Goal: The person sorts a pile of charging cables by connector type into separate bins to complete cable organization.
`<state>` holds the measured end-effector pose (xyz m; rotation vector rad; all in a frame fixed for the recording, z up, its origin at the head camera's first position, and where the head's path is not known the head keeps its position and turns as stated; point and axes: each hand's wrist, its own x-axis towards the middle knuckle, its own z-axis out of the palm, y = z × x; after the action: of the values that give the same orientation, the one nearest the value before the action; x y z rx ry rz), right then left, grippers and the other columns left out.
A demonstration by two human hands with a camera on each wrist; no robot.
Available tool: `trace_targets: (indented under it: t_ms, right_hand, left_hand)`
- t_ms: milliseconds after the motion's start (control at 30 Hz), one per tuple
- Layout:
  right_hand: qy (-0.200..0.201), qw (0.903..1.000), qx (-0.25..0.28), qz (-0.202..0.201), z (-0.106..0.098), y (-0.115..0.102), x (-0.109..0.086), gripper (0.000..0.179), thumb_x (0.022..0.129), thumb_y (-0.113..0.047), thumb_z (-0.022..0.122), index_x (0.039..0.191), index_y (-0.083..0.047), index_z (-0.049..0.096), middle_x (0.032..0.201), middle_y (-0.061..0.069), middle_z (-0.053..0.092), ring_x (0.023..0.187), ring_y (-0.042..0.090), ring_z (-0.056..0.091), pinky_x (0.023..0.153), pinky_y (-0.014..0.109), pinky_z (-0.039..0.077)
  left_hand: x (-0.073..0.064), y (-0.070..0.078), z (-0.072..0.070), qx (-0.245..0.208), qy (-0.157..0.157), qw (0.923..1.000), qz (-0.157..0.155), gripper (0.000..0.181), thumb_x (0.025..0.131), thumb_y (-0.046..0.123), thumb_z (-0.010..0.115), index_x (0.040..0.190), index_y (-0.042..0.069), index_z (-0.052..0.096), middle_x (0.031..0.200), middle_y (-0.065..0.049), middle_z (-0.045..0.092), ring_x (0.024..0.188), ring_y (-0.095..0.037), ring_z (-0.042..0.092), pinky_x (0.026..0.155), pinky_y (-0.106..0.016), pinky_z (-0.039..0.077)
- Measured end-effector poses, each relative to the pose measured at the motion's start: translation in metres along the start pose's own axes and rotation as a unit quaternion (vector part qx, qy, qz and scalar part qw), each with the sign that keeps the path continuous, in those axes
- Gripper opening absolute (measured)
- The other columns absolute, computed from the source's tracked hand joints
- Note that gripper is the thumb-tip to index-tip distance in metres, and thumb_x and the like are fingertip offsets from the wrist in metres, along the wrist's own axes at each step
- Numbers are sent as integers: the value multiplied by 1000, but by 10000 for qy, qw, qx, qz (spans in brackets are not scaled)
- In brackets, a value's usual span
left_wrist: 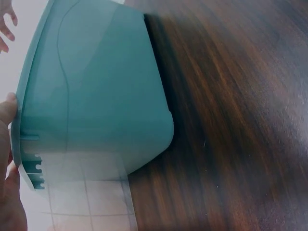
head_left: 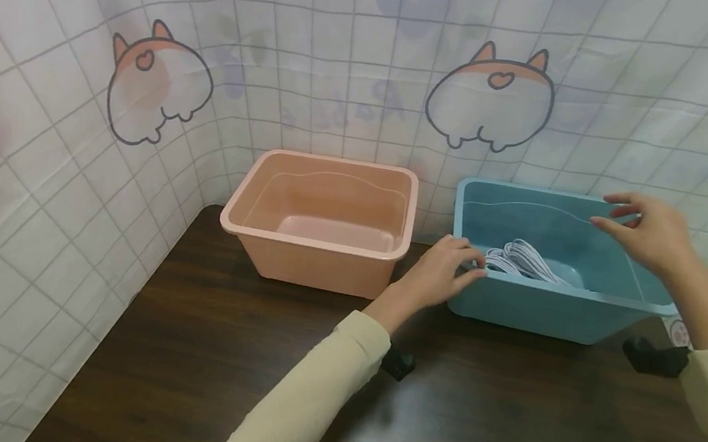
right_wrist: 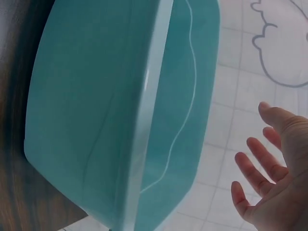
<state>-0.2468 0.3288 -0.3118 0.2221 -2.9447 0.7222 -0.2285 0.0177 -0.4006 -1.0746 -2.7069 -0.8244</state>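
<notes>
A blue plastic bin [head_left: 529, 309] stands on the right side of the table, with bundled white cable [head_left: 524, 260] inside, near its front left. At that bin's front left corner, my left hand [head_left: 437, 272] holds the rim with curved fingers and thumb. In the left wrist view the thumb [left_wrist: 7, 109] lies right at the rim, and part of the hand is cut off by the frame. Above the bin's right rear rim, my right hand [head_left: 651, 232] is raised with loosely bent, spread fingers. Nothing is in it, as the right wrist view shows.
A pink plastic bin [head_left: 315, 268] stands to the left of the blue one, with nothing visible inside. Behind both hangs a white grid-patterned cloth [head_left: 374, 54] with cartoon prints. The dark wooden table [head_left: 208, 380] reaches toward me, and black wrist straps show at both sleeves.
</notes>
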Motion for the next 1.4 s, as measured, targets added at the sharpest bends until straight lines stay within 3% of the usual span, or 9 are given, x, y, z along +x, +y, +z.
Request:
trace_targets:
  t_ms: [67, 167, 333, 600, 700, 900, 1100, 1400]
  right_hand:
    - [33, 10000, 11, -23, 2, -1, -2, 53, 109, -24, 58, 145, 14, 48, 131, 46, 55, 114, 62, 58, 79, 57, 58]
    - [84, 9999, 70, -74, 7, -1, -7, 53, 110, -23, 58, 144, 15, 48, 131, 46, 55, 114, 64, 58, 87, 71, 51]
    - [168, 9997, 136, -143, 16, -2, -16, 54, 110, -26, 58, 144, 15, 49, 130, 45, 58, 113, 63, 59, 79, 67, 55]
    - [370, 9989, 188, -201, 28, -13, -29, 59, 110, -32, 57, 148, 13, 47, 135, 43, 56, 118, 62, 56, 89, 73, 49]
    - [516, 9982, 143, -256, 32, -16, -34, 59, 110, -33, 57, 148, 12, 48, 134, 42, 56, 119, 62, 55, 90, 73, 47]
    - [609, 9980, -107, -146, 44, -25, -43, 68, 110, -44, 54, 152, 8, 45, 144, 42, 49, 129, 61, 46, 97, 77, 40]
    - [683, 9974, -206, 43, 52, -37, -52, 74, 109, -51, 50, 158, 3, 40, 154, 40, 40, 138, 63, 38, 104, 81, 31]
    - [1028, 9931, -525, -190, 66, -44, -69, 73, 107, -50, 55, 158, 1, 42, 154, 38, 42, 135, 62, 42, 100, 79, 35]
  left_hand:
    - [-1, 0, -1, 30, -49, 10000, -35, 22, 107, 25, 65, 121, 12, 76, 117, -3, 71, 110, -17, 57, 94, -20, 47]
    - [-4, 1, -4, 56, -153, 9998, -69, 25, 108, 26, 62, 125, 12, 75, 123, -4, 71, 116, -18, 57, 100, -22, 48]
    - [-9, 3, -8, 200, -308, 9992, -136, 34, 111, 30, 57, 138, 13, 69, 139, -3, 67, 131, -18, 56, 110, -25, 46]
    - [-13, 0, -17, 1108, 14, 9938, 40, 41, 113, 32, 53, 147, 13, 63, 150, -6, 62, 144, -22, 52, 124, -32, 33]
    - [-15, -3, -22, 1408, 70, 9899, -150, 43, 113, 35, 51, 149, 14, 61, 153, -6, 60, 146, -24, 51, 126, -39, 31]
    - [-21, -10, -35, 1547, 33, 9852, -732, 49, 115, 39, 44, 157, 16, 53, 160, -6, 53, 152, -27, 44, 128, -43, 26]
    - [-29, -17, -51, 1735, 88, 9800, -967, 51, 115, 40, 40, 159, 15, 49, 162, -7, 50, 156, -28, 38, 130, -43, 21]
    - [-46, -29, -69, 1991, 74, 9715, -1284, 56, 115, 43, 37, 164, 14, 41, 168, -7, 42, 159, -29, 32, 131, -45, 18]
